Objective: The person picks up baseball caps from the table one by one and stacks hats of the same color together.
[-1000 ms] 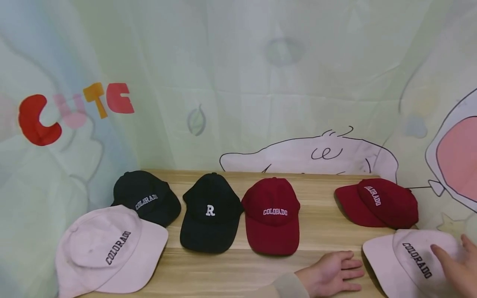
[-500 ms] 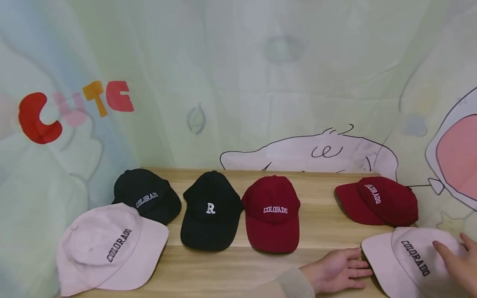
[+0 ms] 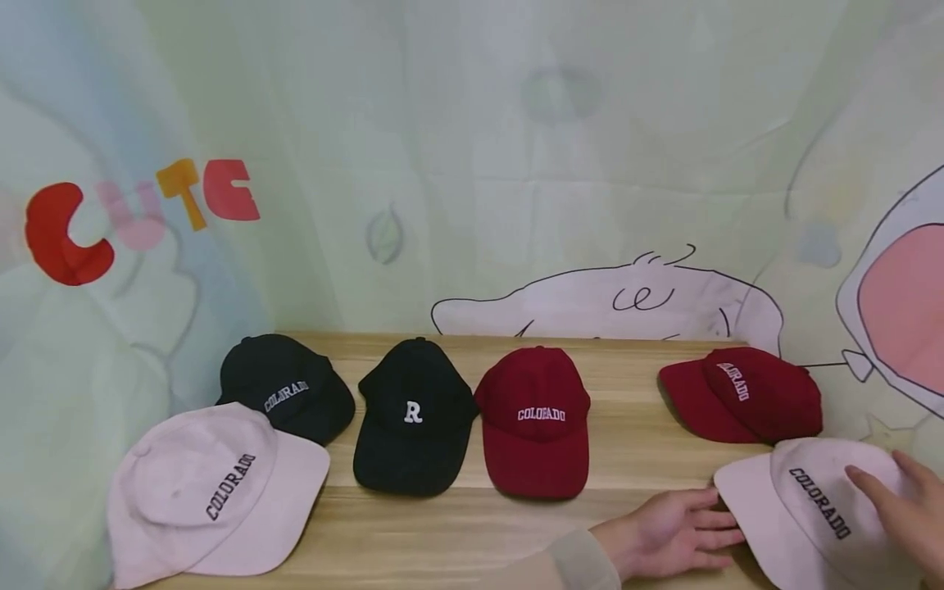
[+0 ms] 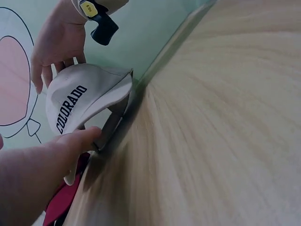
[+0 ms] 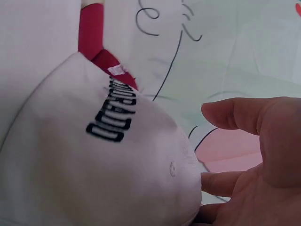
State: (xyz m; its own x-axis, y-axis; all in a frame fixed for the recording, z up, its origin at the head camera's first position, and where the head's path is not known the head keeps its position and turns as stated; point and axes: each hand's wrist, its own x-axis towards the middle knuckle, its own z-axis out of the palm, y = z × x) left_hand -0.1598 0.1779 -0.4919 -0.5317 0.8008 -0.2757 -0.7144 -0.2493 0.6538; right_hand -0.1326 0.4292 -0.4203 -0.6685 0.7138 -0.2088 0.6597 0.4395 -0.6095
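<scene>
A pale pink cap (image 3: 826, 508) lettered COLORADO lies at the front right, its brim toward the left. My left hand (image 3: 671, 537), palm up with fingers extended, has its fingertips at the brim's edge, partly hidden beneath it. In the left wrist view, the left thumb overlaps the brim's underside. My right hand (image 3: 910, 520) is at the crown's far side. Seen from the right wrist, its thumb stands apart from the cap (image 5: 136, 150), while its other fingers reach the crown's edge, their tips hidden behind it.
A red cap (image 3: 745, 393) sits just behind the pink one. Toward the left are another red cap (image 3: 537, 459), a black cap (image 3: 413, 451) with an R, a black COLORADO cap (image 3: 288, 385) and a second pink cap (image 3: 221, 492). Printed cloth (image 3: 472, 205) surrounds the wooden table (image 3: 413, 533).
My left hand has moved right, from beside the pink cap's brim to its fingertips slipping under the edge. The pink cap has shifted slightly up in the view; my right hand stays at its crown.
</scene>
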